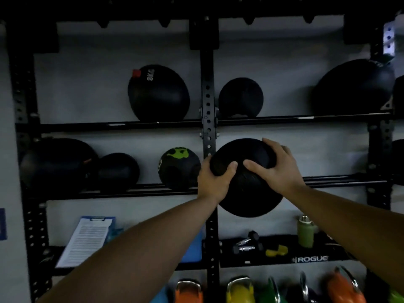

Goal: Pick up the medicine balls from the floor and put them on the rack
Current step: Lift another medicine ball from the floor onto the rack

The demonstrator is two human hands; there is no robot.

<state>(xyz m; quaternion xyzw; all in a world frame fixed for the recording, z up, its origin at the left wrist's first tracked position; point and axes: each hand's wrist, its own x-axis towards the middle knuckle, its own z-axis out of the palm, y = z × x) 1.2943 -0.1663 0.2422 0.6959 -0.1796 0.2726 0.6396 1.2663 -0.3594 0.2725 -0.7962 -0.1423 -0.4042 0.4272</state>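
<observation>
The medicine ball (251, 184), a black one, is being held up in front of the rack (208, 101), just right of its central upright (208, 136) and level with the rails of the middle shelf (345, 179). It is not yet resting there; its lower half is hanging below the rail line. The left hand (215, 182) is clasping the ball's near left side, thumb lying over the front. The right hand (277, 167) is wrapping over the top right, fingers spread across the crown. Both grips are closing on the ball, neither is slack.

Left of the upright, the same shelf is carrying a green-marked ball (179, 168) and two more dark balls; the bay to the right of the upright appears to be free. To do this step well, the ball probably needs lifting a little higher so its underside is clearing the front rail, then easing back until it is settling between the rails. Keeping both hands on until the weight is sitting firmly seems wise, since a ball released early could roll off onto the items on the shelf below.
</observation>
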